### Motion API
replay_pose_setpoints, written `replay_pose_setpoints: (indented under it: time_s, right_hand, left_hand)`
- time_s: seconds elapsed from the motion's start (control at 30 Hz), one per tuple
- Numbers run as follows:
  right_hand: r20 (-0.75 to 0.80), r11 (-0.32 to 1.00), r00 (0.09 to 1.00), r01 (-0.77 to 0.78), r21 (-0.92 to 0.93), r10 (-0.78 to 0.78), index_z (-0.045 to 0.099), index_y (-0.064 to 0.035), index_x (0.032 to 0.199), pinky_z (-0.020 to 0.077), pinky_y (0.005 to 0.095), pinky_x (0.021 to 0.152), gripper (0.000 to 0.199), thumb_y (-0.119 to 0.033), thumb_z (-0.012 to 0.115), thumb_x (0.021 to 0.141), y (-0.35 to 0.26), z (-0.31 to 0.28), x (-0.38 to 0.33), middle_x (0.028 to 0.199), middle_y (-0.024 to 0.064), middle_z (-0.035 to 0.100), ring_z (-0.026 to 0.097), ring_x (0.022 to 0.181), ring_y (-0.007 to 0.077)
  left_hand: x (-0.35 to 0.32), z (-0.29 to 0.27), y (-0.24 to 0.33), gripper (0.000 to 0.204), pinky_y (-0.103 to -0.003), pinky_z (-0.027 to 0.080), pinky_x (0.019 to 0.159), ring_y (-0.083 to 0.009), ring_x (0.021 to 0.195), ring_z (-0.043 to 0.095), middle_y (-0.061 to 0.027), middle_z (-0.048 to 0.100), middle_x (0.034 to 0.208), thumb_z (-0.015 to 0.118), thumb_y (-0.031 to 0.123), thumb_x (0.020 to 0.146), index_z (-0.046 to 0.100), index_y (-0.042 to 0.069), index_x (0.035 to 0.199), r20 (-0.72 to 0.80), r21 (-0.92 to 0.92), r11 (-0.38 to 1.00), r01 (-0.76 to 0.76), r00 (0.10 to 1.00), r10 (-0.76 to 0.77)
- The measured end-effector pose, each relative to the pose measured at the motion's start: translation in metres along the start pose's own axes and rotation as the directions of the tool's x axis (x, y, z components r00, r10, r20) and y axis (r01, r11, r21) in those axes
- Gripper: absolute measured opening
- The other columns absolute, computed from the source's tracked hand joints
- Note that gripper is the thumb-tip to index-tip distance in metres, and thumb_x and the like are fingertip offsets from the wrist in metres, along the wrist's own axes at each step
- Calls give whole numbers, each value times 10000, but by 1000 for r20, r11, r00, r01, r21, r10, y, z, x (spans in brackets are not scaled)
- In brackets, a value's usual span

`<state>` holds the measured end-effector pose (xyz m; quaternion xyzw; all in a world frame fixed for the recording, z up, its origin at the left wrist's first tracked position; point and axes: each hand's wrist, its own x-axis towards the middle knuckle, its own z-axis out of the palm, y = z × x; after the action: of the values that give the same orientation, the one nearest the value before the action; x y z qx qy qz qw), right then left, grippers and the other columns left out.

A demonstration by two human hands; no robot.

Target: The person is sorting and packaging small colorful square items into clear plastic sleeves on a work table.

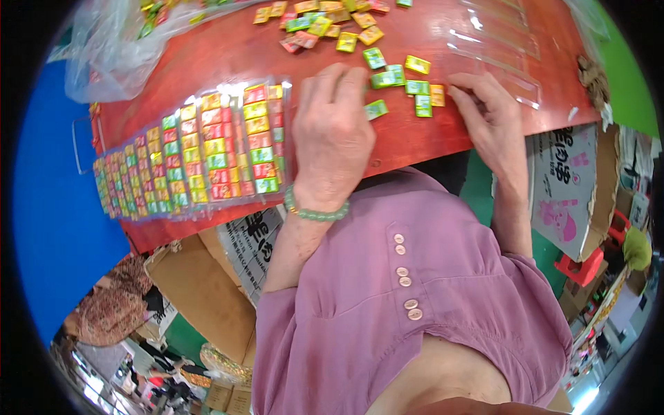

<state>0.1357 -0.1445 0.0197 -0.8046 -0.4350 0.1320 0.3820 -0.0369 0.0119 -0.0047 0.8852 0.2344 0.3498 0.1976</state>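
Observation:
My left hand [333, 128], with a green bead bracelet [317, 210] at its wrist, is over the red table between filled trays and loose packets. Its fingers are bent together with the tips turned down, and what they hold, if anything, is hidden. A small green packet [376, 109] lies just right of it. My right hand [491, 114] has thumb and forefinger slightly apart, nothing visible between them, beside an orange packet [437, 95]. Green packets [423, 105] and a yellow packet [417, 64] lie between my hands. The nearest clear plastic tray [288, 149] stands in a row of filled trays at left.
More loose packets [332, 21] are heaped at the far side of the red table [408, 145]. Clear plastic trays [484, 52] lie at far right. A clear plastic bag [117, 55] sits at far left. Cardboard boxes [207, 283] stand below the table's near edge.

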Motion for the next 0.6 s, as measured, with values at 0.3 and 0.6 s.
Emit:
replay_pose_setpoints:
  time_s: [0.3,0.6]
  right_hand:
    - [56,992,995,90,-85,-86,676,-11,1248,525,353,765,289,-37,664,961,-7,-6,-1,1049,108,633,647,892,254]
    - [263,987,961,114,-113,-81,670,-19,1211,533,457,826,295,-54,682,918,-1,-20,2,1057,164,613,652,970,386]
  left_hand:
    - [2,-7,5,322,-452,522,848,-357,984,619,-149,649,1155,651,-53,837,686,-16,1155,91,147,989,16,995,-30]
    - [-5,-31,19,370,-488,510,910,-423,1095,586,-230,577,1239,603,-56,892,627,-66,1262,288,32,996,85,953,-91]
